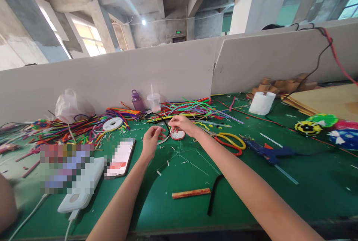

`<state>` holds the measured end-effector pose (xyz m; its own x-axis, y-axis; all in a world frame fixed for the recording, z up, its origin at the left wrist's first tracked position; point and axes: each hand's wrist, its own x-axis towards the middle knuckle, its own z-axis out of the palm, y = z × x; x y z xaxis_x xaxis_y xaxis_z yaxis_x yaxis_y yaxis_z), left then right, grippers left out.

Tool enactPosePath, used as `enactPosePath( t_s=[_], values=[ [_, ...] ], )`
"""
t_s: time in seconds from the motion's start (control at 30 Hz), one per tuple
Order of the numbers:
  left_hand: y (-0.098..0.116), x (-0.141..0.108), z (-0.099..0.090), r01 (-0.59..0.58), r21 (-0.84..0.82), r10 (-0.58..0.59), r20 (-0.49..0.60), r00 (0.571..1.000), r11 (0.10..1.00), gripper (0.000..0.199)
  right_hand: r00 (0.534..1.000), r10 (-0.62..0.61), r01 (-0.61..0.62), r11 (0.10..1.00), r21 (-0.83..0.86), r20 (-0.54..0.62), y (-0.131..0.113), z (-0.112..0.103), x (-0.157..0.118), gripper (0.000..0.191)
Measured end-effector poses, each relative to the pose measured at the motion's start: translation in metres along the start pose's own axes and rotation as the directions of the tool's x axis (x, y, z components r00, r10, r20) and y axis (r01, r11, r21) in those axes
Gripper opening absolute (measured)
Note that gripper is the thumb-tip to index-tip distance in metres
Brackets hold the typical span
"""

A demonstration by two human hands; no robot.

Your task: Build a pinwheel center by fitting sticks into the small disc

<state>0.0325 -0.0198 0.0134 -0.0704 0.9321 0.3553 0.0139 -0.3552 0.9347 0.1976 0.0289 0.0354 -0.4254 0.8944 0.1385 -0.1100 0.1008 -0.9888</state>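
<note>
Bare left hand [151,140]: fingers curled, beside a thin, curved black strip [169,132]; I can't tell whether they pinch it. Bare right hand [183,124]: fingertips drawn close together at the strip's upper right side; again I can't confirm a pinch. The strip arcs between my two hands above the green tabletop [151,207]. Just below the right hand I note a round white piece with a red rim [178,135]. Right of it: yellow-and-red-handled scissors [231,135], then a blue plastic glue gun [270,153].
</note>
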Motion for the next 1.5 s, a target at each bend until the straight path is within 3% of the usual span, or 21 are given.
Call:
enactPosePath(
  t_s=[0.37,0.73,0.9,1.07,1.17,1.27,1.33,1.4,1.5],
  values=[
    [-0.002,-0.001,-0.002,-0.106,0.030,0.108,-0.072,0.991,0.994,0.023,1.000,0.022,-0.020,0.990,0.137,-0.012,0.004,0.002,0.003,0.012],
    [-0.005,-0.001,0.000,0.027,0.044,-0.029,0.034,0.999,0.999,0.033,0.999,0.017,-0.013,0.993,0.119,-0.032,0.003,0.002,-0.001,0.014],
    [-0.005,-0.002,-0.001,0.020,0.037,-0.019,-0.020,1.000,0.999,0.032,0.999,0.031,-0.028,0.992,0.125,-0.020,0.005,0.003,0.000,0.017],
    [-0.006,-0.002,-0.002,0.029,0.021,-0.027,-0.067,0.997,0.999,0.032,0.999,0.038,-0.039,0.997,0.065,0.021,0.006,0.004,-0.001,0.019],
    [-0.005,-0.002,-0.002,0.048,0.042,-0.043,-0.117,0.992,0.998,0.032,0.995,0.074,-0.065,0.990,-0.128,0.066,0.002,0.002,-0.003,0.016],
    [-0.005,-0.001,-0.003,0.069,0.034,-0.062,-0.156,0.986,0.997,0.033,0.971,0.166,-0.068,0.881,-0.468,0.171,-0.011,-0.001,-0.007,0.011],
    [-0.005,-0.001,-0.004,0.090,-0.005,-0.090,-0.175,0.981,0.996,0.033,0.933,0.287,-0.062,0.723,-0.688,0.217,-0.023,0.000,-0.014,0.018],
    [-0.005,0.000,-0.005,0.124,-0.054,-0.132,-0.182,0.974,0.991,0.033,0.902,0.412,-0.124,0.533,-0.837,0.129,-0.035,0.006,-0.025,0.023],
    [-0.006,0.001,-0.005,0.172,-0.099,-0.187,-0.176,0.966,0.980,0.033,0.919,0.384,-0.021,0.277,-0.961,0.091,-0.042,0.029,-0.048,0.018]
  ],
)
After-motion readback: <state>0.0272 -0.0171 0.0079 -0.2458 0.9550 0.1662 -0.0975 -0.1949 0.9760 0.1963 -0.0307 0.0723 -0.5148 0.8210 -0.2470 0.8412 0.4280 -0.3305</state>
